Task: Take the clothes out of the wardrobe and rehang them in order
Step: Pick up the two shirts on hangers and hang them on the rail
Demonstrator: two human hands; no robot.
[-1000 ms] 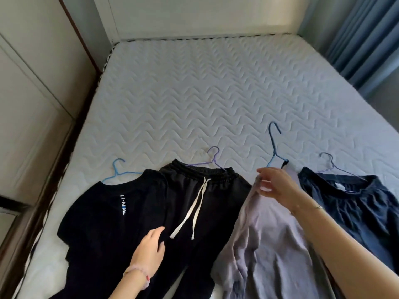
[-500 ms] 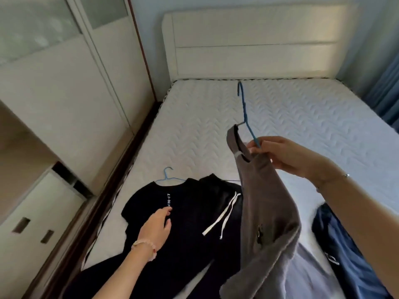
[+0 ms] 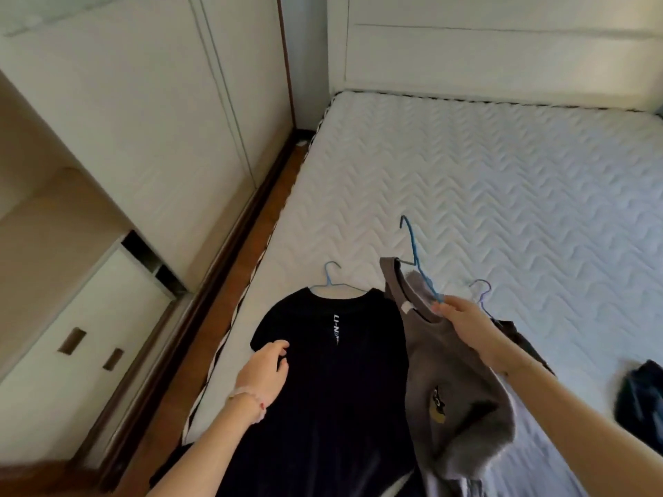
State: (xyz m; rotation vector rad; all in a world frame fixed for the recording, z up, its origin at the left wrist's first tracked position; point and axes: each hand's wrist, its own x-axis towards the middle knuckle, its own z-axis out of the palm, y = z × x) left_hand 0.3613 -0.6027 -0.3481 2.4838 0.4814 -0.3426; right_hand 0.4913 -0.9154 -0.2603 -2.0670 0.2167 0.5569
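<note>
Where the mattress fills most of the view, we take it as our landmark; the wardrobe stands off the mattress's left edge, its pale doors closed; the black T-shirt lies flat on the mattress near that left edge; the grey top hangs above the mattress's near middle, its lower part bunched; a navy garment lies at the mattress's right edge; the left hand rests on the black T-shirt's sleeve, fingers loosely spread; the right hand pinches the blue hanger at the grey top's collar; a light blue hanger sits in the black T-shirt's neck; a purple hanger lies mid-mattress.
</note>
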